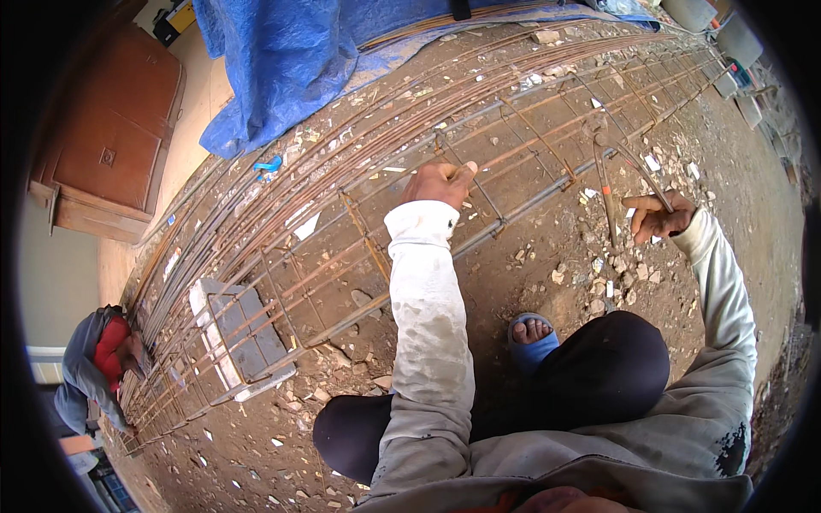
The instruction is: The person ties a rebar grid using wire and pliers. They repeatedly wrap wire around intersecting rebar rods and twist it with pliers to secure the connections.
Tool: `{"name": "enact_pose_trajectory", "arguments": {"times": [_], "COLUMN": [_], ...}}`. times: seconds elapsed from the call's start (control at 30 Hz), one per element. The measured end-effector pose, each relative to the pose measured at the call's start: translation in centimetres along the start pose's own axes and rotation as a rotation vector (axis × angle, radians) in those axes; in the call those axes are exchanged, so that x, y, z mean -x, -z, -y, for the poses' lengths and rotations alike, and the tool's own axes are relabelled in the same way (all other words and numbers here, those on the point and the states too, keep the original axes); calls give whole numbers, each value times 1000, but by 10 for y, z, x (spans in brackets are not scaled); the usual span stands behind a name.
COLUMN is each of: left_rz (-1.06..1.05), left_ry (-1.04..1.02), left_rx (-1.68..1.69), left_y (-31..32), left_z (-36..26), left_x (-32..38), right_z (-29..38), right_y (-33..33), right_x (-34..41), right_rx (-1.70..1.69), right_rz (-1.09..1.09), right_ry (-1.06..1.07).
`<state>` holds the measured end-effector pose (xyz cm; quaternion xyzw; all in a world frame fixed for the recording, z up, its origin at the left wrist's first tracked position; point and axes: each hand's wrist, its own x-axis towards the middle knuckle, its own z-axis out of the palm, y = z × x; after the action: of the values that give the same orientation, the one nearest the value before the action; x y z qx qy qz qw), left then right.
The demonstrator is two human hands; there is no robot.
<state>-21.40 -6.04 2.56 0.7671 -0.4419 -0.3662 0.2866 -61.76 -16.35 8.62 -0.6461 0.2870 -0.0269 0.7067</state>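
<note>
A long rebar cage [539, 199] of rusty bars and square stirrups runs diagonally over the dirt. My left hand [441, 183] is at the cage's middle, its fingers closed around or against a bar beside a stirrup; the exact grip is hidden by the hand. Off to the right, my right hand [660, 217] holds one long handle of steel pincers [609, 144]. Their round jaws lie over the cage's near bars, and the other handle hangs free, with a bit of orange on it.
A grey block [253, 340] lies beneath the cage at left. Loose rebar [288, 192] runs along the far side, by a blue tarp [276, 70]. A co-worker [96, 372] bends over the cage's far left end. Rubble [632, 276] litters the ground near my sandalled foot.
</note>
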Motion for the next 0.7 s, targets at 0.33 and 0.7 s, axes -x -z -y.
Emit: {"name": "enact_pose_trajectory", "arguments": {"times": [0.33,0.7], "left_rz": [-301,-560], "left_ry": [116,-390], "left_rx": [-160,78], "left_y": [-28,-30], "left_z": [-6,1], "left_x": [-23,33], "right_z": [-68,-40], "right_y": [-138,-136], "right_x": [-40,1], "right_rx": [155,-649], "right_rz": [-1085,-521], "right_ry": [785,771]}}
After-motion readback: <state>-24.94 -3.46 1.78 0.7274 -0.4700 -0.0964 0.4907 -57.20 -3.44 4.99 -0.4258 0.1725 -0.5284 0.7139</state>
